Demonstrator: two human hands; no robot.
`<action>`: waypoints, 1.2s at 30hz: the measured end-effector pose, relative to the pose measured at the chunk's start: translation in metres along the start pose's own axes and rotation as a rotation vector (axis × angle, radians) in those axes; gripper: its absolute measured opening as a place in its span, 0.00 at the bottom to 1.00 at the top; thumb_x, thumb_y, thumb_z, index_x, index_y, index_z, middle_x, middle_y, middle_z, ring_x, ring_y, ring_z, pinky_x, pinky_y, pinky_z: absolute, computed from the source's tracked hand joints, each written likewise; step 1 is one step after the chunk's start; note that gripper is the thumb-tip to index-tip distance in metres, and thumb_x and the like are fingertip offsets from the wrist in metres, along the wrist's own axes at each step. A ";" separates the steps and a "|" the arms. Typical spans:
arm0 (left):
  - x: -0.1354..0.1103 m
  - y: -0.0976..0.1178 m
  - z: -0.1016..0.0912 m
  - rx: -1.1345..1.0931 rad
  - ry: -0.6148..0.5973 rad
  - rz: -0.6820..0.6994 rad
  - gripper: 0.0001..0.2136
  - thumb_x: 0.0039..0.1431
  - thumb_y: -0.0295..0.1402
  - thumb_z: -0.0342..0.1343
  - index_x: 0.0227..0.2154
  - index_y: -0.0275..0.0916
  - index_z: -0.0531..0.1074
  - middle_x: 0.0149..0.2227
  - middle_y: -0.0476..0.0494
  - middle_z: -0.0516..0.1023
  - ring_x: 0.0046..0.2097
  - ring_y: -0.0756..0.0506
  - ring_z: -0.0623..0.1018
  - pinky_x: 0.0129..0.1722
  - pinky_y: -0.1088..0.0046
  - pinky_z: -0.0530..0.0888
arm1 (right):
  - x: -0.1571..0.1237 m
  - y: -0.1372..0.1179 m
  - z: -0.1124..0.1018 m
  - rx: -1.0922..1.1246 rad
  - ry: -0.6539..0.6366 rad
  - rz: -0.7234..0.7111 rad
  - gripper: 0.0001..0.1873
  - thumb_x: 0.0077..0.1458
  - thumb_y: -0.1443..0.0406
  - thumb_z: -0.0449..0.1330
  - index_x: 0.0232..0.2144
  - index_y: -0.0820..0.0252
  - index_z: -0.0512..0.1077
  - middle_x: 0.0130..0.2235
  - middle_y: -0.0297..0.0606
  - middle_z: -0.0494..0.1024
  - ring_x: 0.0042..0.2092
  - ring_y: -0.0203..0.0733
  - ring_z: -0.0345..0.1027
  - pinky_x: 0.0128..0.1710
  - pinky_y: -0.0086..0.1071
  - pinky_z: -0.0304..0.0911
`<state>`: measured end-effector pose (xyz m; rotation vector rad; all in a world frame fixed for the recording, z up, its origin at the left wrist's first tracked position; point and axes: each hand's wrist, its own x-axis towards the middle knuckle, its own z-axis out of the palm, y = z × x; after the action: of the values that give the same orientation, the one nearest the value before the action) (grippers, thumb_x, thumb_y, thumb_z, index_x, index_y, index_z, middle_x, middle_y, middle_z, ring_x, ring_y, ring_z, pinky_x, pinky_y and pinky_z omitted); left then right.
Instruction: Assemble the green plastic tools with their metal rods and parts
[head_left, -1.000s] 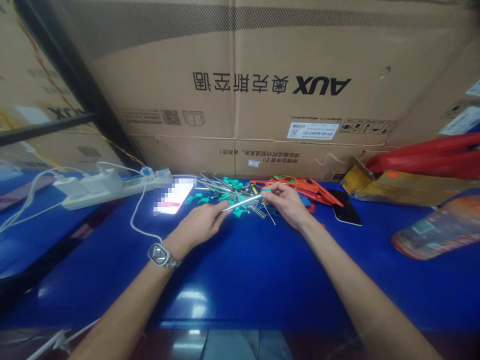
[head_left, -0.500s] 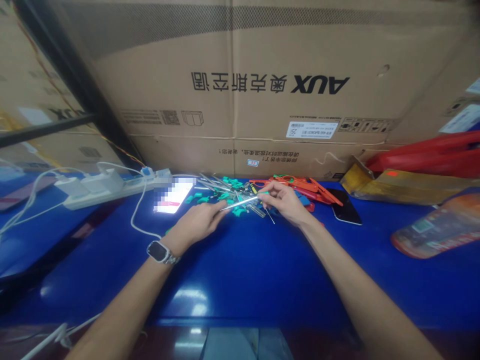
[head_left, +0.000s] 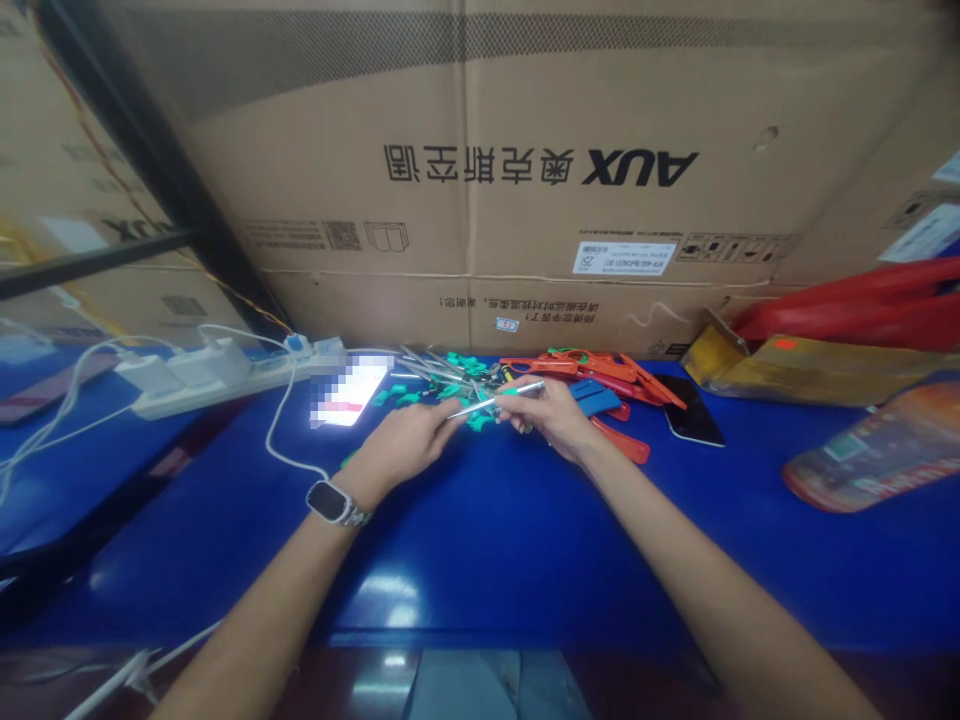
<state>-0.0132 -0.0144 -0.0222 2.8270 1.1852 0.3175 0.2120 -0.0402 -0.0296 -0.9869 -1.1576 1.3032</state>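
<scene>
A thin silver metal rod [head_left: 495, 398] with a small teal piece near its right end is held between both hands above the blue table [head_left: 480, 540]. My left hand [head_left: 401, 445], watch on its wrist, pinches the rod's left tip. My right hand [head_left: 544, 412] is closed around the rod's right part. Just behind the hands lies a heap of silver rods and teal plastic clips [head_left: 442, 375]. Orange plastic tools [head_left: 600, 372] and a blue piece [head_left: 595, 397] lie to the right of the heap.
A lit phone [head_left: 349, 392] on a white cable lies left of the heap. A white power strip [head_left: 202, 375] with chargers sits farther left. A dark phone [head_left: 694, 422] lies to the right. Large cardboard boxes [head_left: 480, 180] wall off the back. An orange packet [head_left: 870, 460] rests at right.
My right hand has shifted slightly left and nearer, with the rod now tilted up toward the right. An orange tool beside the right wrist has come into view.
</scene>
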 end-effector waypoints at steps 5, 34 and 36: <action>0.001 0.005 -0.001 -0.031 0.012 -0.058 0.16 0.71 0.43 0.38 0.43 0.40 0.66 0.30 0.42 0.78 0.31 0.40 0.79 0.30 0.70 0.67 | -0.003 0.000 0.006 0.135 -0.004 -0.001 0.18 0.44 0.55 0.71 0.33 0.61 0.78 0.26 0.35 0.79 0.25 0.33 0.67 0.26 0.29 0.63; 0.003 0.028 0.000 -0.256 0.046 -0.076 0.17 0.60 0.28 0.49 0.51 0.39 0.56 0.35 0.41 0.79 0.36 0.37 0.81 0.30 0.69 0.68 | -0.006 0.025 0.048 -0.304 -0.033 -0.175 0.24 0.55 0.45 0.58 0.22 0.57 0.63 0.17 0.26 0.61 0.20 0.31 0.54 0.20 0.27 0.49; 0.004 0.030 0.002 -0.281 0.064 -0.089 0.16 0.60 0.29 0.50 0.50 0.40 0.56 0.35 0.41 0.79 0.35 0.37 0.81 0.29 0.70 0.68 | -0.006 0.027 0.051 -0.312 0.000 -0.199 0.23 0.56 0.46 0.57 0.22 0.58 0.65 0.18 0.27 0.63 0.22 0.32 0.57 0.22 0.27 0.52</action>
<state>0.0108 -0.0321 -0.0198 2.5333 1.1696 0.5275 0.1572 -0.0495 -0.0469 -1.0629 -1.4491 0.9825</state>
